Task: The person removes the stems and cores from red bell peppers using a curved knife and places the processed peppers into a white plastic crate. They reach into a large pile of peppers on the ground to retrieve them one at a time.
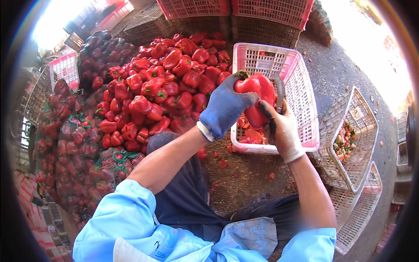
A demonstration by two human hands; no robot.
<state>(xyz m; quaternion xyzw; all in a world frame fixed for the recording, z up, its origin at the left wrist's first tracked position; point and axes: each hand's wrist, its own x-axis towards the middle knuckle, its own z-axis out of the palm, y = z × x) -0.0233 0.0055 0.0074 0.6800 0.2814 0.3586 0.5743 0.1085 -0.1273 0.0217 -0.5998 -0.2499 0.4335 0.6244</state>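
Observation:
My left hand [229, 102], in a blue knit glove, is closed around the stem side of a red bell pepper [259, 89]. My right hand [286, 135], in a pale glove with dark fingertips, grips a curved-bladed knife [279, 92]; its blade stands along the pepper's right side, and the handle is mostly hidden in the palm. The right thumb touches or nearly touches the pepper's lower part. Both hands are above a white and pink plastic crate [305, 100], in which red pepper pieces [253, 136] lie near the front.
A large heap of red bell peppers [174, 83] is at the left, beside filled mesh sacks [78, 157]. To the right, a tilted crate [355, 131] holds stems and scraps [345, 142]. Stacked crates [270, 17] stand at the back. Pepper bits [223, 163] dot the floor.

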